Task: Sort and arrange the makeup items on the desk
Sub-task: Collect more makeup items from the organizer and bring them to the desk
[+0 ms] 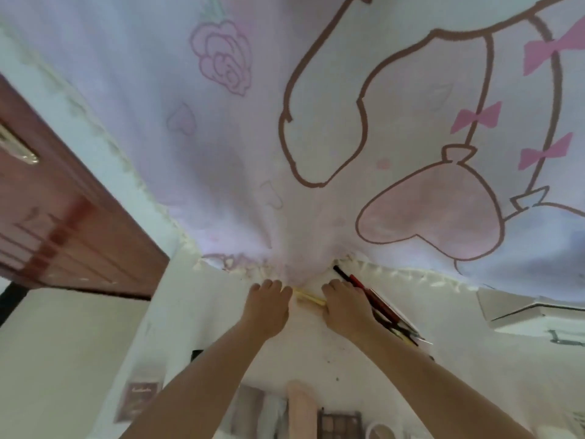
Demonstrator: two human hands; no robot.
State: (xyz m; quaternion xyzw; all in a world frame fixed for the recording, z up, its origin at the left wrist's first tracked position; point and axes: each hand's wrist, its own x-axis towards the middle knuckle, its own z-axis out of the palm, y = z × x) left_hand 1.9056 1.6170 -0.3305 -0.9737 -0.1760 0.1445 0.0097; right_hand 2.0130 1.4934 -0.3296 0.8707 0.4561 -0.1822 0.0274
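**Both hands reach to the back of the counter**

Fingers (pixel 274 285) of the left hand (pixel 266 307) curl at the curtain hem; whether they grip anything cannot be told. The right hand (pixel 346 307) has its fingers curled around a bundle of pencils (pixel 376 301), dark and red. A yellow stick (pixel 311 299) lies between the hands on the white counter (pixel 196 312). An eyeshadow palette (pixel 338 424) sits at the near edge.

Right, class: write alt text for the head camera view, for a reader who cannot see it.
Two hands, left and right, reach to the desk's far edge, either side of a yellow stick; the fingers are hidden. Pencils lie to the right, under a pink cartoon curtain.
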